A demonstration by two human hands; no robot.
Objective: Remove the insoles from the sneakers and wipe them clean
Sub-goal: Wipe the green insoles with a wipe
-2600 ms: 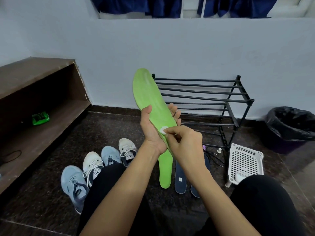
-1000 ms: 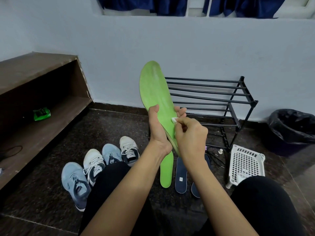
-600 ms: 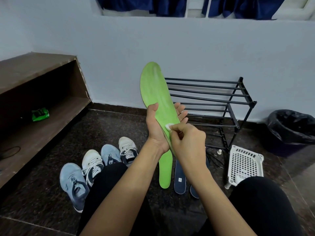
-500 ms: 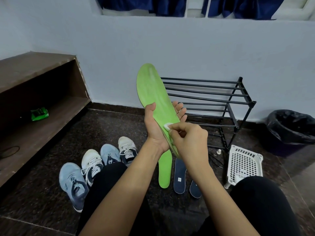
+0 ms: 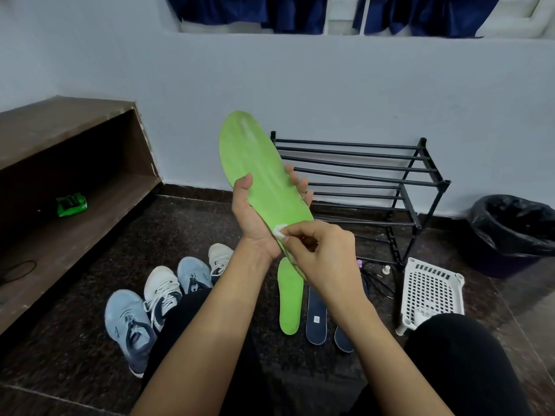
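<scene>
Insole (image 5: 258,175) gripped in left hand (image 5: 255,226), right hand (image 5: 322,255) pinching white wipe (image 5: 279,231) against it

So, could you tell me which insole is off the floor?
The green insole in the left hand; the other green insole and both navy insoles lie on the floor.

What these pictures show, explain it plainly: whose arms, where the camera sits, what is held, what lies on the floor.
No machine here: these are a person's bare arms, and every picture comes from one camera worn on the head, looking down at the hands. The left hand holds a green insole with its toe end up; the right hand pinches a small white wipe against its lower part. On the dark floor lie a second green insole and two dark blue insoles, with four sneakers to the left. A black shoe rack stands by the wall.
</scene>
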